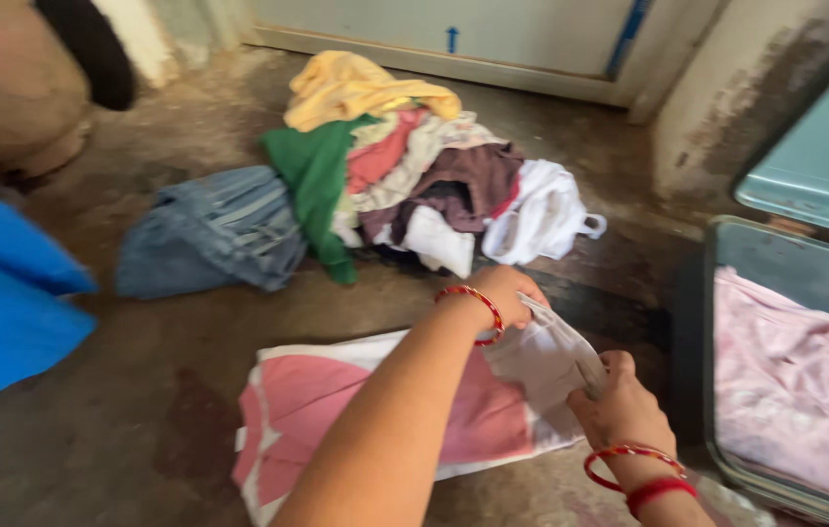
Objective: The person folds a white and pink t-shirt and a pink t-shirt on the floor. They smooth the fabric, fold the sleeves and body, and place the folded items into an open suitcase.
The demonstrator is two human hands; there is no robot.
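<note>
Down on the concrete floor [141, 410], a person's left hand [507, 293] and right hand [620, 400] each pinch an edge of a pink and white cloth [336, 400] spread flat. Behind it lies a heap of clothes [405, 176]; a metal trunk [727, 322] stands at the right.

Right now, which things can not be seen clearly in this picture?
Head view only:
- Pink-and-white cloth: its near part is hidden by the left hand and forearm.
- Right hand: its fingertips are buried in the cloth's fold.
- Clothes pile: lower garments covered by upper ones.
- Metal trunk: cut off by the right edge.
</note>
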